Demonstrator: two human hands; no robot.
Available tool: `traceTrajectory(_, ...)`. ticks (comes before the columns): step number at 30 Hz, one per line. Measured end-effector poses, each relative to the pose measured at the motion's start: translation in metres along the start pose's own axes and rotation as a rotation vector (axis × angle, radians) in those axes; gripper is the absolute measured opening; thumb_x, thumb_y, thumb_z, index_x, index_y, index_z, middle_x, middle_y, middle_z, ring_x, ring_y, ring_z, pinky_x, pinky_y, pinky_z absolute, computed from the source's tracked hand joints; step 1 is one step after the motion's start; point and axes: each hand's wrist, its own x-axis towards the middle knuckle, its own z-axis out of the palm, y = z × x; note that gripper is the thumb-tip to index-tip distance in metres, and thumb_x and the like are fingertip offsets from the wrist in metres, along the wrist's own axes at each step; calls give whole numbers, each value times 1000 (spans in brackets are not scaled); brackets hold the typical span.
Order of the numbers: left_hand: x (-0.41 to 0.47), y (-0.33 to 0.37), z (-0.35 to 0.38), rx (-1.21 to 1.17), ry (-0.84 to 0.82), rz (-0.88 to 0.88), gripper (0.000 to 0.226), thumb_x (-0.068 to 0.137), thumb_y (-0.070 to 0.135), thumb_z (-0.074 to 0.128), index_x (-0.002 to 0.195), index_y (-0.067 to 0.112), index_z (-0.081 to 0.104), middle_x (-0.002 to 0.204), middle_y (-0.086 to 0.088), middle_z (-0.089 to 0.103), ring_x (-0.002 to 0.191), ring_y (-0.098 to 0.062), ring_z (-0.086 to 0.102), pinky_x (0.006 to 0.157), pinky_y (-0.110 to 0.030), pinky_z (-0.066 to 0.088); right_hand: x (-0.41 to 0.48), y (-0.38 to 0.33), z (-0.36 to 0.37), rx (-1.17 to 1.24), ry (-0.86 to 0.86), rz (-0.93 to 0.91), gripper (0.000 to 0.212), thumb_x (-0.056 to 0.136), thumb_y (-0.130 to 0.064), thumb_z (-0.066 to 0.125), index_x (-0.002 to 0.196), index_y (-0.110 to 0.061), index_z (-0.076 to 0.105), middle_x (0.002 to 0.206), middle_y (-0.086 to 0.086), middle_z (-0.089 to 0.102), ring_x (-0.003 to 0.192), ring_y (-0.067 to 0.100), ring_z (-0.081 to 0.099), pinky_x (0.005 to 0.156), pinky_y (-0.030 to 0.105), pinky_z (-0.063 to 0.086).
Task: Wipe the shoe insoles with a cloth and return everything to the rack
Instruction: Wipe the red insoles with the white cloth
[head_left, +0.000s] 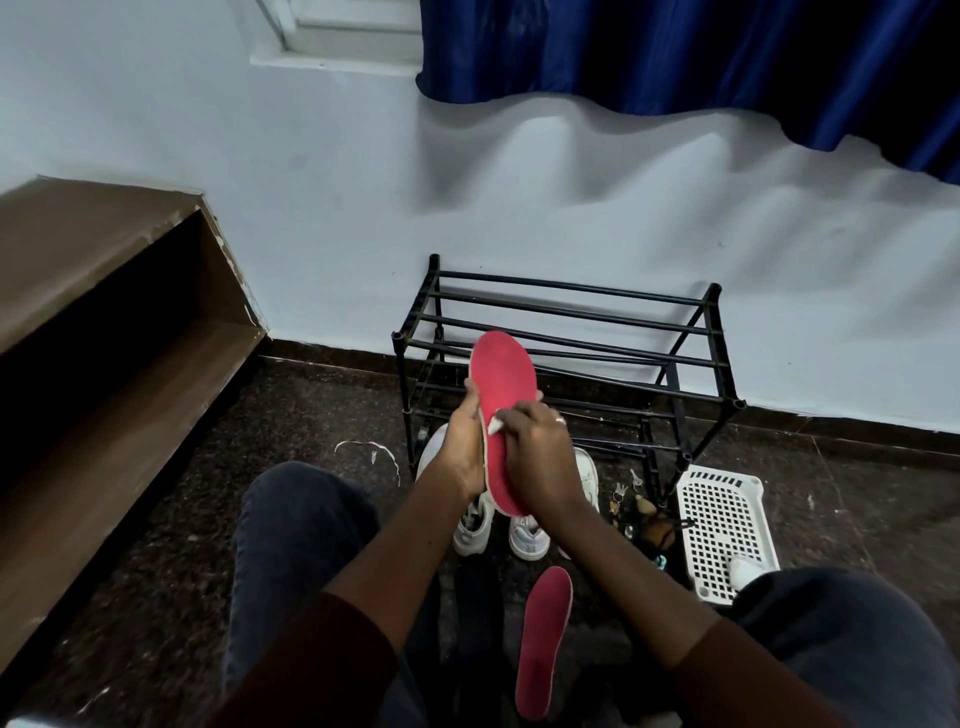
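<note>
Grip: left hand (462, 441) curls its fingers round the left edge of the red insole (501, 374) and holds it toe end up. The right hand (540, 457) bunches the white cloth (493, 425) under curled fingers and presses it on the insole's face, so only a small tuft of cloth shows.
Held insole: in the air above the white shoes (475, 525), in front of the black rack (571, 312), touching neither.
Second insole (543, 639): 1 more red one, flat on the floor between the knees and well apart from the first.
Shoes: 2, on the floor just in front of the rack, partly hidden by the hands.
Basket (722, 514): white, on the floor right of the rack.
Step in hand: probably wiping insole 1, with the cloth at about mid-length.
Doing it well: brace the back with the left fingers so the soft insole does not fold. Stroke heel to toe in long overlapping passes, and shift the left grip to reach the strip it covers.
Risk: pressing hard on the unsupported toe end could bend it away from the cloth.
Left to do: insole 2, then both insoles, the shoes and the cloth go back on the rack.
</note>
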Motion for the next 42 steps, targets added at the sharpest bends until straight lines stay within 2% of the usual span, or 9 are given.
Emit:
traceTrajectory(5,-10,-5,-2,-96,-49,59,61,97,55,26,119,8,58,106,-15,66,101,-29,62,94,-40,44,29,-5,0,30,23,86,23,80,8,55,91,-1,72,91,19,65,79,35,61,70,37,48)
traceTrajectory(10,-7,1,-1,-142,-54,49,76,96,60,23,113,-2,63,109,-18,67,96,-26,68,90,-36,50,5,-17,3,50,19,-92,19,69,7,60,78,-3,73,82,12,67,71,29,61,66,30,49)
traceTrajectory(17,2,10,-9,-233,-20,31,81,93,66,16,119,0,55,99,-17,69,68,-23,67,61,-26,56,-45,-2,3,90,-51,-251,32,63,15,66,85,-8,68,89,7,63,73,26,56,62,27,39)
traceTrajectory(23,-4,8,-5,-224,-4,15,83,93,67,14,114,-1,57,107,-14,70,90,-24,70,69,-29,57,-41,4,1,41,-54,-254,26,65,9,65,86,-6,69,89,9,64,72,27,58,64,26,40)
traceTrajectory(27,-14,5,4,-57,26,-42,80,94,66,15,117,1,57,96,-14,72,94,-27,66,84,-39,49,-11,0,0,-59,-7,-104,17,65,6,62,76,-3,71,80,16,63,67,31,58,59,30,47)
traceTrajectory(29,-19,-1,8,29,91,-60,71,96,62,18,108,8,61,83,-13,72,87,-28,64,79,-40,48,5,2,0,-104,-29,-4,15,70,9,61,76,-1,71,80,19,62,72,35,58,59,32,47)
traceTrajectory(33,-23,-11,14,47,109,-65,65,97,60,17,111,14,61,85,-11,73,92,-27,61,76,-39,47,28,9,-7,-130,-54,108,19,79,6,57,87,-3,72,93,20,63,83,36,59,69,34,45)
traceTrajectory(40,-15,-13,14,-34,85,-42,87,92,68,8,117,1,57,106,-14,65,108,-26,56,93,-43,43,-42,-4,-20,-3,-113,49,18,67,6,60,78,-2,70,79,15,64,69,33,58,59,36,49)
traceTrajectory(42,-12,-19,14,-59,73,-27,85,92,67,8,120,3,56,104,-9,68,105,-23,59,89,-41,45,-66,-2,-23,17,-141,83,23,60,11,60,75,-3,69,76,12,64,65,30,59,54,34,49)
